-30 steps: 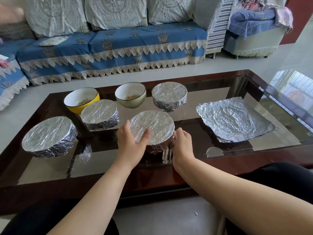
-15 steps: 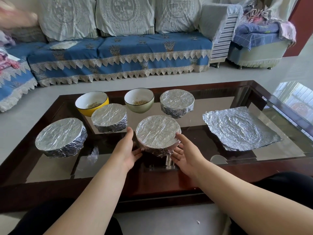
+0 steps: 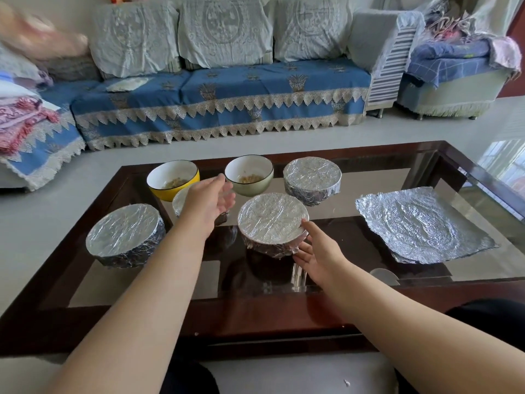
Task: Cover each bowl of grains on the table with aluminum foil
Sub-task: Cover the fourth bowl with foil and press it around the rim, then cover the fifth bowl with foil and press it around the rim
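A foil-covered bowl [image 3: 272,220] stands in the middle of the glass table [image 3: 355,305]. My right hand [image 3: 318,251] is open, its fingertips touching that bowl's lower right side. My left hand [image 3: 210,200] is open and raised above the table, just left of the uncovered green bowl [image 3: 251,183]. It hides most of a smaller foil-covered bowl [image 3: 179,201]. An uncovered yellow bowl [image 3: 173,183] with grains stands at the back left. Two more covered bowls sit at the far left [image 3: 125,234] and back right [image 3: 312,180]. A crumpled flat foil sheet [image 3: 423,226] lies on the right.
A sofa with a blue lace-trimmed cover [image 3: 221,103] runs behind the table. An armchair with blankets [image 3: 454,72] stands at the back right. My dark-clothed knees [image 3: 494,317] sit against the table's near edge.
Both hands let go of the middle covered bowl. My left hand lifted and moved back toward the green bowl; my right hand opened and stays by the bowl's side.
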